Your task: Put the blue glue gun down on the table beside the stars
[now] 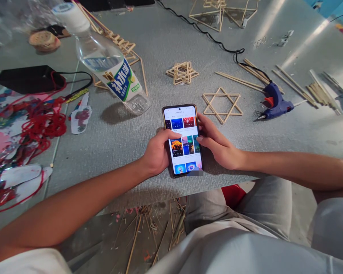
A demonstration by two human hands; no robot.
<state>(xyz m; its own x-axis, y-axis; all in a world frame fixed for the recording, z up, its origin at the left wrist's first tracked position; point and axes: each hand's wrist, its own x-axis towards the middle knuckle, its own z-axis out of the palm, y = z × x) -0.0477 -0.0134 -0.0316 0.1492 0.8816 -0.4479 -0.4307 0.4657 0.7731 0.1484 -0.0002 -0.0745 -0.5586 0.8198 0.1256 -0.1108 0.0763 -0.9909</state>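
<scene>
A smartphone [184,152] with a lit screen of small picture tiles is held upright over the table's near edge. My left hand [159,152] closes round its left side, the thumb lying over the screen. On the other side my right hand [220,146] grips the right edge, thumb at the glass and fingers partly hidden behind. Just beyond lies a flat six-pointed star of thin wooden sticks [236,109]. Farther back sits a smaller, layered stick star [183,73]. A blue hot glue gun [276,101] rests to the right of the flat star.
A plastic drink bottle [111,72] stands at left. Red cord [42,129] and paper cut-outs [81,116] lie beside a black box [30,79]. Loose sticks [295,85] are at right, stick frames [221,15] at the back. A black cable [200,30] crosses the table.
</scene>
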